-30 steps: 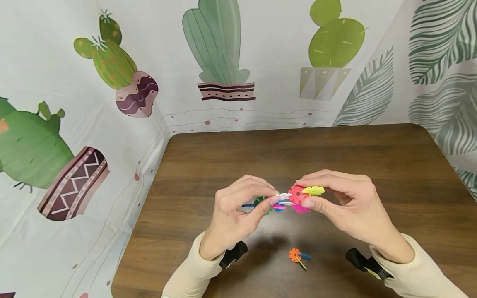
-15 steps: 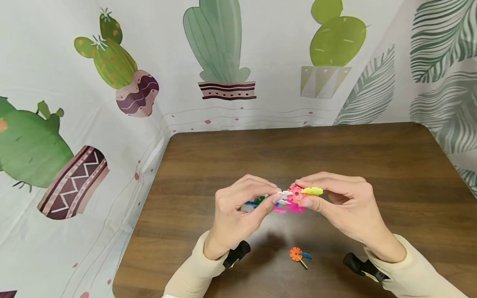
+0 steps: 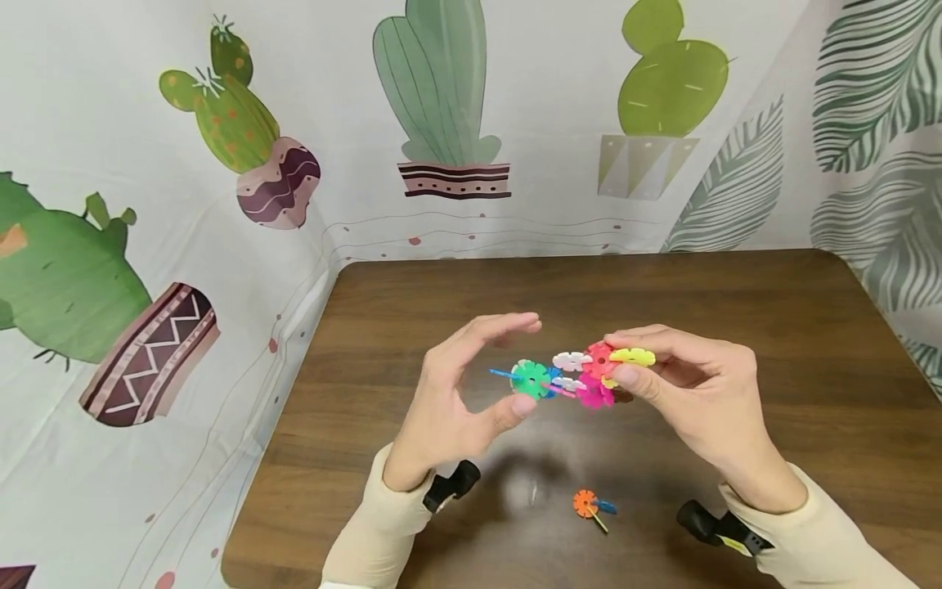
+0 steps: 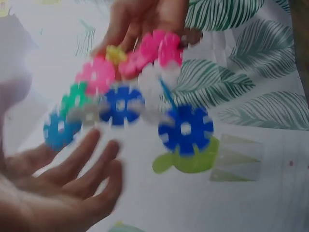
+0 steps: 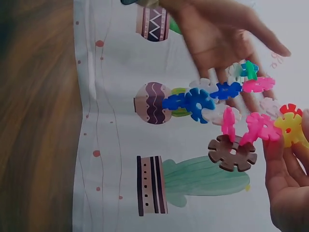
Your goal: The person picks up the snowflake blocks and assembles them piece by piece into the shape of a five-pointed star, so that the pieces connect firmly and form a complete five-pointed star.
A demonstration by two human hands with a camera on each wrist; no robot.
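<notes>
Several notched plastic snowflake discs, joined into a chain, hang above the table in the head view. My right hand (image 3: 699, 401) pinches this chain at its red disc (image 3: 599, 357), beside a yellow disc (image 3: 634, 357). Pink discs (image 3: 595, 391), a white disc (image 3: 568, 361) and a green disc (image 3: 531, 379) extend leftward. My left hand (image 3: 441, 409) is spread around the green end, thumb and fingers apart; whether its thumb tip touches the disc I cannot tell. A blue disc (image 4: 186, 129) shows in the left wrist view, blurred. The right wrist view shows a brown disc (image 5: 232, 153).
On the brown wooden table (image 3: 441, 303), below the hands, lies a small joined piece: an orange disc (image 3: 585, 503) with a blue disc (image 3: 606, 507) and a yellow-green one. A cactus-print cloth (image 3: 545, 123) hangs behind the table.
My left hand has let go of the white disc and spread its fingers, shifting slightly left. The chain has risen a little and turned, showing the green disc face-on. My right hand still pinches it.
</notes>
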